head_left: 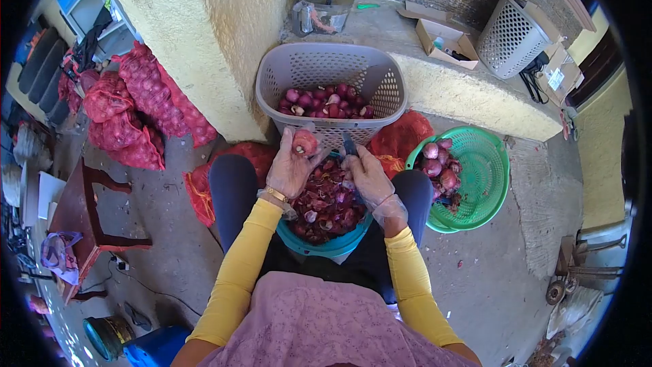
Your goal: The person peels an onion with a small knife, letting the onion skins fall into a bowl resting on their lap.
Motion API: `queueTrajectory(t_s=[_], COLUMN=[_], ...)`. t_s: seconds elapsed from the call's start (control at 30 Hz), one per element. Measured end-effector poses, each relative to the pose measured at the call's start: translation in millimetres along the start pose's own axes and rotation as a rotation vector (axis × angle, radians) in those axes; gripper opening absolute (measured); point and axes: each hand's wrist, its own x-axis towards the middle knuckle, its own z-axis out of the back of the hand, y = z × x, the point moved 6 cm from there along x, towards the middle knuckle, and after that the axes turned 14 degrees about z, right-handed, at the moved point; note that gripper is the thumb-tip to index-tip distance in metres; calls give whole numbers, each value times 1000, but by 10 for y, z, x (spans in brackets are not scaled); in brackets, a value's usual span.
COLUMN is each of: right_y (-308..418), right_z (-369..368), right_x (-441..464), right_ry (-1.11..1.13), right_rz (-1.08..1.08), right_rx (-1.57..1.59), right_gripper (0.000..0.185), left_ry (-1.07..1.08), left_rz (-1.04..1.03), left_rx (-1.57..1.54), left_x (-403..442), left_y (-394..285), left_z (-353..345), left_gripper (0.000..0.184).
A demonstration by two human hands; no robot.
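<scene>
My left hand (288,166), in a clear plastic glove, holds a red onion (304,143) with its root end facing me. In my right hand (370,175), also gloved, is a knife (349,144) with its blade pointing up and away. Both hands are above a teal basin (324,250) between my knees, heaped with onion skins (322,204). Just beyond them stands a grey perforated basket (331,54) with peeled red onions (329,101) inside. To the right, a green colander (485,170) has unpeeled onions (441,164) along its left side.
Red mesh sacks of onions (139,105) lean by the pillar (204,34) at left. A wooden stool (92,231) lies on its side. On the ledge are a cardboard box (445,42) and a white basket (513,37). A blue container (156,346) stands at lower left.
</scene>
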Motion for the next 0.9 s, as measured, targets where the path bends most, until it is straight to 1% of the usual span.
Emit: queueTrajectory(t_s=[0.03,0.07,0.13,0.17,0.23,0.27,0.3,0.33,0.37,0.43,0.47,0.53,0.67,0.73,0.77,0.83,0.9], right_y=[96,115,301,331,605,726,896,983,1017,1115,1100,1136,1208,1292,1316,1396,1447], right_z=[-26,-28,-1,11,2,1,-36,-66,-70,-51,-42,-18,26,23,33,31,14], right_x=[-18,-24,-8,-3,-26,-40,-55,-69,-81,-113,-120,-115,-119,-145,-157,-168,-166], right_ry=[-3,-4,25,22,19,16,53,89,85,25,24,-28,-36,-63,-62,-40,-42], right_rz=[24,29,269,272,483,486,421,351,344,455,448,518,490,594,592,624,654], right_rx=[51,54,-238,-237,-553,-554,-561,-567,-565,-713,-712,-777,-859,-887,-888,-924,-936], right_gripper=[28,28,31,31,36,36,40,46,46,51,51,53,55,57,57,57,59], left_ry=[3,5,3,5,-219,-216,-96,22,19,-34,-37,-46,32,44,43,-70,-78], left_rz=[-42,-44,-27,-27,-37,-37,-60,-78,-70,38,45,49,27,-22,-21,2,8], left_rx=[49,54,70,73,117,120,218,315,315,268,267,188,219,295,293,390,347], left_x=[-3,-24,-81,-96,-251,-205,-108,-102,-118,-270,-293,-305,-324,-343,-360,-394,-407], left_y=[-19,-13,7,19,-8,-8,-18,-26,12,113,153,192,253,233,231,202,216], left_z=[-37,-61,-193,-263,-530,-424,-303,-381,-357,-624,-663,-718,-824,-811,-799,-788,-775], left_gripper=[45,45,40,40,42,42,44,47,47,51,51,55,56,54,54,53,51])
